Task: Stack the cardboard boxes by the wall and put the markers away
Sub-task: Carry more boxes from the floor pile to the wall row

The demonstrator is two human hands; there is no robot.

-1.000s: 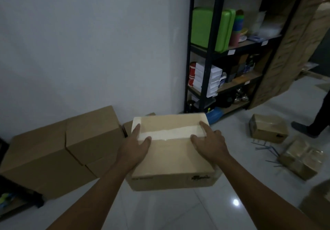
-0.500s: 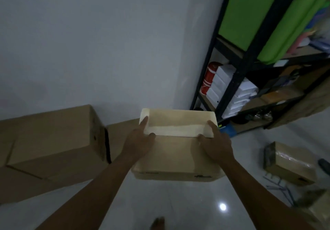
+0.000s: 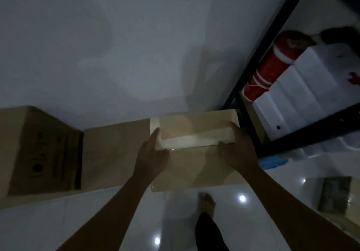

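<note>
I hold a taped cardboard box point(image 3: 194, 165) between both hands, close to the white wall. My left hand point(image 3: 151, 157) grips its left edge, thumb on top. My right hand point(image 3: 236, 151) grips its right edge the same way. The box hangs over or against a low flat cardboard box point(image 3: 115, 153) by the wall; whether they touch I cannot tell. A taller cardboard box point(image 3: 39, 149) with printed marks stands at the left. No markers are in view.
A black metal shelf rack point(image 3: 251, 126) stands right of the held box, with white boxes point(image 3: 303, 98) and red rolls point(image 3: 268, 71). Another small box point(image 3: 335, 196) lies on the glossy floor at right. My bare foot point(image 3: 207, 202) is below the box.
I have stepped closer to the wall and carried the box forward and lower. The view has tilted down, and my foot has come into view.
</note>
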